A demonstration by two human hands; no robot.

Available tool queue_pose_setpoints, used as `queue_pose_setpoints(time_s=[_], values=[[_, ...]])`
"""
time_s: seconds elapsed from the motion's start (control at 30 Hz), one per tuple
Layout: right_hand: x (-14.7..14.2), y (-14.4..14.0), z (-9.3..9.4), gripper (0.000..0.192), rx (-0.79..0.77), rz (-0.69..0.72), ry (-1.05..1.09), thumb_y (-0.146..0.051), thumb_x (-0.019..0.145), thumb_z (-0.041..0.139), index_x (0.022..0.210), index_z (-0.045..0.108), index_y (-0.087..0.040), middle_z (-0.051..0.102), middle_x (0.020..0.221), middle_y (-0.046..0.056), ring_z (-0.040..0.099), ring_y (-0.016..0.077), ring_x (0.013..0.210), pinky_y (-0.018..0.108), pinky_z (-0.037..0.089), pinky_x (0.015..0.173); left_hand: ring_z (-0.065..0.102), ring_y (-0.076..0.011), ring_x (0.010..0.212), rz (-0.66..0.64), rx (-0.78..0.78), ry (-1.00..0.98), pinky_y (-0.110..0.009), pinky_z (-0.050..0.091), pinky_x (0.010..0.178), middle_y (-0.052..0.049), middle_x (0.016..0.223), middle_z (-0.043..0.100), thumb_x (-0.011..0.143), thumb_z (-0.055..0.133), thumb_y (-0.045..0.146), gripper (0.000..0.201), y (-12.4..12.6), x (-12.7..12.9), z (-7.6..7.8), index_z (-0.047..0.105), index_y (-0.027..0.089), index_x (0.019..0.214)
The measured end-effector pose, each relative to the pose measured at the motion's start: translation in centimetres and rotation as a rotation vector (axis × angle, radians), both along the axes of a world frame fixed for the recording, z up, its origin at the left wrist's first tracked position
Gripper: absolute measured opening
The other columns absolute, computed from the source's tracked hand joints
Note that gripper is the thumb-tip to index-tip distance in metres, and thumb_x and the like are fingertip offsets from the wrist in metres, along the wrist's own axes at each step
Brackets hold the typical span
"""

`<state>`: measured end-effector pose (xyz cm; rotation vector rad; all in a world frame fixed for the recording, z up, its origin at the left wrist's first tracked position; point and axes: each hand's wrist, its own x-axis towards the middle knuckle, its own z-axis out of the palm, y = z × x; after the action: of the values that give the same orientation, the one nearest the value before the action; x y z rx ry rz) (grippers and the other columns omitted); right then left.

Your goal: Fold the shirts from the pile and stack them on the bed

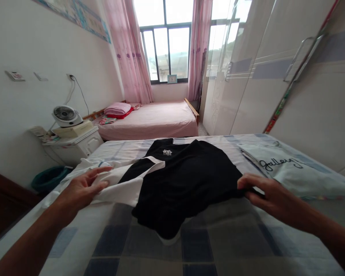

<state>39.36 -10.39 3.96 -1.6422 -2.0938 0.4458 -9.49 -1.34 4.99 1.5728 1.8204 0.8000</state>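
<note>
A black shirt (pixel 189 172) with a small white emblem lies spread on the bed in front of me. White cloth (pixel 126 189) with a collar-like edge lies along its left side; I cannot tell whether it all belongs to the shirt. My left hand (pixel 83 188) is on this white cloth, its thumb and fingers apart with fabric showing between them. At the other side, my right hand (pixel 261 191) is closed round the black shirt's right edge, lifting it slightly.
A pale folded garment (pixel 296 168) with dark lettering lies right on the checked bedsheet (pixel 149 245). Beyond is a pink bed (pixel 161 119) with a folded pink blanket (pixel 117 108). Left stand a fan (pixel 65 115), a white cabinet (pixel 86 143) and a green bin (pixel 48 179); wardrobes (pixel 253 73) line the right.
</note>
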Motion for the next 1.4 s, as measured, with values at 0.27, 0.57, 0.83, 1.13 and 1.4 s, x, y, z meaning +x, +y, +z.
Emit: queue_pose_setpoints(time_s=[0.27, 0.57, 0.83, 1.13, 1.4], values=[[4.7, 5.1, -3.8, 0.044, -0.101, -0.325, 0.019, -0.050, 0.079, 0.050, 0.104, 0.068, -0.020, 0.069, 0.107, 0.009, 0.064, 0.0247, 0.090, 0.036, 0.048, 0.081, 0.063, -0.0261, 0.081, -0.253, 0.216, 0.460, -0.036, 0.045, 0.082, -0.008, 0.104, 0.068, 0.071, 0.055, 0.054, 0.045, 4.5, 0.2, -1.9, 0.071, 0.024, 0.100], [6.6, 12.6, -9.0, 0.043, -0.025, -0.632, -0.194, -0.045, 0.082, 0.041, 0.095, 0.070, -0.016, 0.069, 0.099, 0.013, 0.065, 0.0259, 0.088, 0.034, 0.047, 0.074, 0.061, -0.0198, 0.071, -0.271, 0.109, 0.450, -0.025, 0.042, 0.068, -0.004, 0.060, 0.063, 0.074, 0.050, 0.031, 0.025, 17.8, 8.4, -4.7, 0.064, 0.017, 0.059], [7.1, 12.4, -11.4, 0.045, 0.083, -0.591, -0.171, -0.057, 0.078, 0.044, 0.091, 0.065, -0.020, 0.066, 0.096, 0.009, 0.063, 0.0235, 0.080, 0.035, 0.045, 0.071, 0.061, -0.0168, 0.067, -0.232, 0.157, 0.438, -0.022, 0.042, 0.059, -0.001, 0.068, 0.065, 0.077, 0.052, 0.034, 0.024, 21.3, 10.6, -7.2, 0.069, 0.017, 0.078], [6.7, 12.6, -10.6, 0.031, 0.069, -0.674, -0.094, -0.044, 0.078, 0.045, 0.087, 0.064, -0.021, 0.068, 0.089, 0.006, 0.063, 0.0218, 0.079, 0.031, 0.043, 0.067, 0.058, -0.0276, 0.108, -0.108, 0.305, 0.630, -0.037, 0.045, 0.092, -0.014, 0.118, 0.059, 0.082, 0.046, 0.022, 0.035, 20.1, 11.2, -6.3, 0.064, 0.017, 0.113], [-4.1, 13.1, -4.9, 0.028, 0.232, -0.432, 0.159, -0.034, 0.085, 0.043, 0.101, 0.060, -0.018, 0.068, 0.092, 0.007, 0.062, 0.0192, 0.081, 0.030, 0.044, 0.076, 0.036, -0.0291, 0.134, -0.631, 0.497, 0.695, -0.048, 0.032, 0.108, -0.009, 0.143, 0.044, 0.091, 0.042, 0.044, 0.047, 13.0, 15.4, -9.2, 0.052, 0.023, 0.132]])
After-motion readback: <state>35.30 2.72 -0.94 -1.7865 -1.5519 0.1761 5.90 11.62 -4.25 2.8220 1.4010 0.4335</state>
